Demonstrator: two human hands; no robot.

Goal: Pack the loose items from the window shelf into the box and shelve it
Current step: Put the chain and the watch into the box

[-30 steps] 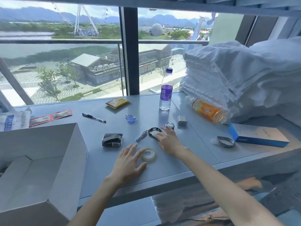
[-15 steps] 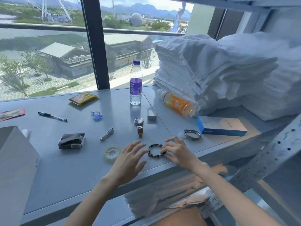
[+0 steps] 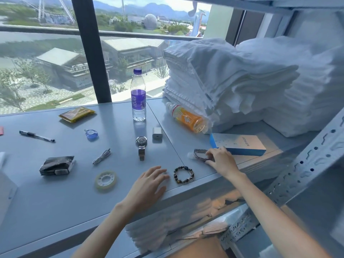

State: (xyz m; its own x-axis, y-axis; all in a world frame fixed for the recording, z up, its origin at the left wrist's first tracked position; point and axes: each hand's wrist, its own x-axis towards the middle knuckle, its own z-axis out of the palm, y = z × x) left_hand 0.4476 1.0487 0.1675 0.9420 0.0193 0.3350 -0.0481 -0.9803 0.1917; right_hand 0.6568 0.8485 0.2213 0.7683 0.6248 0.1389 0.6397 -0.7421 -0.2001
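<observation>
- The grey shelf (image 3: pixel 55 202) under the window carries the loose items. Only a white edge of the box (image 3: pixel 6 185) shows at far left, well apart from both hands.
- The left hand (image 3: pixel 149 183) rests flat, fingers straight, just left of the bead bracelet (image 3: pixel 185 167).
- The right hand (image 3: pixel 221 162) curls its fingertips onto the metal bracelet (image 3: pixel 200 151), beside the blue carton (image 3: pixel 240 146).

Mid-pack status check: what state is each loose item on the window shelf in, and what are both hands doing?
water bottle, upright, capped
orange bottle, lying on its side
blue box, closed, lying flat
metal bracelet, on the shelf, right hand fingers curled on its end
beaded bracelet, lying flat, untouched
tape roll, lying flat
watch, lying flat
left hand, open, holding nothing
</observation>
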